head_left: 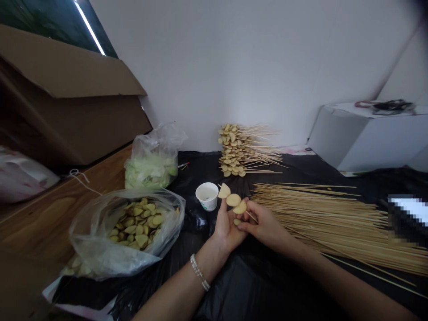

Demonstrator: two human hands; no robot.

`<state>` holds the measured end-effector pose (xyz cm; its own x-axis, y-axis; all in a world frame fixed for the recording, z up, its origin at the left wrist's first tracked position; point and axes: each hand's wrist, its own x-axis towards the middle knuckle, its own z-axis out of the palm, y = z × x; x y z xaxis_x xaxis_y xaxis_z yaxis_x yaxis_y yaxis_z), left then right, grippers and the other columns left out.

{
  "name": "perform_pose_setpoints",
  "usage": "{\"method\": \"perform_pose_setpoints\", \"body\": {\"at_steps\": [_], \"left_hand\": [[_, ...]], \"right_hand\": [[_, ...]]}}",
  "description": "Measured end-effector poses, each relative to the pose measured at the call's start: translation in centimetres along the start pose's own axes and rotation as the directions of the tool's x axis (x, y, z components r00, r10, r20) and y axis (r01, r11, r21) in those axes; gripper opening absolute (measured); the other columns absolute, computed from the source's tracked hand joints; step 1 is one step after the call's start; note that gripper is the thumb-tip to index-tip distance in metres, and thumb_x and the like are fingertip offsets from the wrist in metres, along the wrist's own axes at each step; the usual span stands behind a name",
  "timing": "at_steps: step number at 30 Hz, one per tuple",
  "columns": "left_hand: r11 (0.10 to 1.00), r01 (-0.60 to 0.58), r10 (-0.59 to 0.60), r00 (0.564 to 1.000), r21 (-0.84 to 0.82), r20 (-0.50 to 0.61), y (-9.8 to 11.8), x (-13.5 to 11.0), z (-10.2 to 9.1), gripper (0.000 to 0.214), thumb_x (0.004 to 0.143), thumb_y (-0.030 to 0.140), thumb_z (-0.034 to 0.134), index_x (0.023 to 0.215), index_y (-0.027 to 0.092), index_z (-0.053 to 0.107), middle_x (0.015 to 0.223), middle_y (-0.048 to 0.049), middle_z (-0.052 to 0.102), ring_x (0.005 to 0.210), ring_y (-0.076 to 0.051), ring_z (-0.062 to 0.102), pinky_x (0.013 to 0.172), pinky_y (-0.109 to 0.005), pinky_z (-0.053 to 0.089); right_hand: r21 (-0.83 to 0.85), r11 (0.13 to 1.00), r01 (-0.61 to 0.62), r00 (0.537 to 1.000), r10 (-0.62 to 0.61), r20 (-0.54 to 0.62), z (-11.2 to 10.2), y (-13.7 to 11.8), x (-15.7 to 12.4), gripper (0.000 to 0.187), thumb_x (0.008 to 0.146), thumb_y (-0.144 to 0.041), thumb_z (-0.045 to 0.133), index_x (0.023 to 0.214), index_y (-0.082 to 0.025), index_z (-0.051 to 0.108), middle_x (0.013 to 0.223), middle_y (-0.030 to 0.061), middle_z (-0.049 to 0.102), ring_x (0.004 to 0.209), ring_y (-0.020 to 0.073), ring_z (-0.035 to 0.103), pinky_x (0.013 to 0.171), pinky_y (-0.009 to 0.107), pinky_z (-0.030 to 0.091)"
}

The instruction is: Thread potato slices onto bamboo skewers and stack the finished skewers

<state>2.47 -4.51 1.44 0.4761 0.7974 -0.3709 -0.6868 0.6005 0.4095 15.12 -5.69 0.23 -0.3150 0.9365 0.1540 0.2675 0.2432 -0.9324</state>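
Near the middle of the view, my left hand (228,232) is turned palm up and cupped, with a small potato slice (237,221) lying at its palm. My right hand (265,226) pinches a thin wooden skewer (252,217) close to my left hand. Several pale yellow potato slices (233,199) sit along the skewer, which tilts up and left toward a white paper cup (207,196). The fingers of my left hand are partly hidden behind the slices. To the left, an open clear plastic bag (90,223) holds many loose potato slices (140,225).
Bare wooden skewers (327,223) lie in a wide pile at right. Loaded potato skewers (232,151) are stacked by the wall. A tied bag of pale green pieces (152,167), a cardboard box (73,116) and a white box (361,133) flank the black plastic sheet (234,285).
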Motion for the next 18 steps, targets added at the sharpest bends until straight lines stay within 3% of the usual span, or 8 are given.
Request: {"method": "perform_pose_setpoints", "body": {"at_steps": [5, 10, 14, 18], "left_hand": [[1.000, 0.016, -0.016, 1.000, -0.016, 0.025, -0.1, -0.1, 0.3, 0.054, 0.087, 0.053, 0.044, 0.109, 0.008, 0.061, 0.076, -0.0104, 0.064, 0.073, -0.021, 0.063, 0.070, -0.032, 0.051], [0.997, 0.043, -0.038, 0.995, -0.061, 0.087, 0.2, -0.2, 0.4, 0.052, 0.089, 0.052, 0.042, 0.098, 0.006, 0.062, 0.075, -0.0105, 0.063, 0.068, -0.017, 0.061, 0.066, -0.027, 0.051], [0.999, 0.037, -0.036, 0.999, 0.039, -0.034, 0.9, -0.3, 0.4, 0.039, 0.088, 0.043, 0.050, 0.099, 0.008, 0.063, 0.082, -0.0103, 0.067, 0.068, -0.014, 0.063, 0.065, -0.024, 0.052], [0.970, 0.004, 0.033, 0.988, 0.241, -0.152, 1.0, -0.5, 0.4, 0.031, 0.081, 0.039, 0.064, 0.091, 0.010, 0.065, 0.069, -0.0041, 0.064, 0.053, -0.008, 0.059, 0.042, -0.014, 0.042]], "right_hand": [[-0.019, 1.000, -0.010, 1.000, 0.010, 0.000, 0.1, -0.2, -0.1, 0.027, 0.069, -0.024, 0.068, 0.072, -0.022, 0.041, 0.071, -0.0038, 0.053, 0.064, 0.0122, 0.048, 0.059, 0.025, 0.039], [0.007, 0.999, -0.038, 0.996, 0.039, -0.074, -1.1, -0.9, 0.0, 0.024, 0.069, -0.026, 0.067, 0.075, -0.022, 0.044, 0.070, -0.0042, 0.050, 0.064, 0.0125, 0.049, 0.059, 0.026, 0.040], [0.032, 0.999, -0.013, 0.987, 0.018, -0.161, -3.0, -1.7, 0.2, 0.024, 0.070, -0.033, 0.067, 0.079, -0.022, 0.048, 0.074, -0.0020, 0.054, 0.068, 0.0142, 0.052, 0.062, 0.027, 0.043], [-0.024, 1.000, -0.013, 0.980, 0.008, -0.197, -3.7, -1.8, 0.1, 0.027, 0.071, -0.039, 0.068, 0.083, -0.022, 0.051, 0.074, 0.0002, 0.058, 0.069, 0.0161, 0.054, 0.060, 0.028, 0.043]]}}
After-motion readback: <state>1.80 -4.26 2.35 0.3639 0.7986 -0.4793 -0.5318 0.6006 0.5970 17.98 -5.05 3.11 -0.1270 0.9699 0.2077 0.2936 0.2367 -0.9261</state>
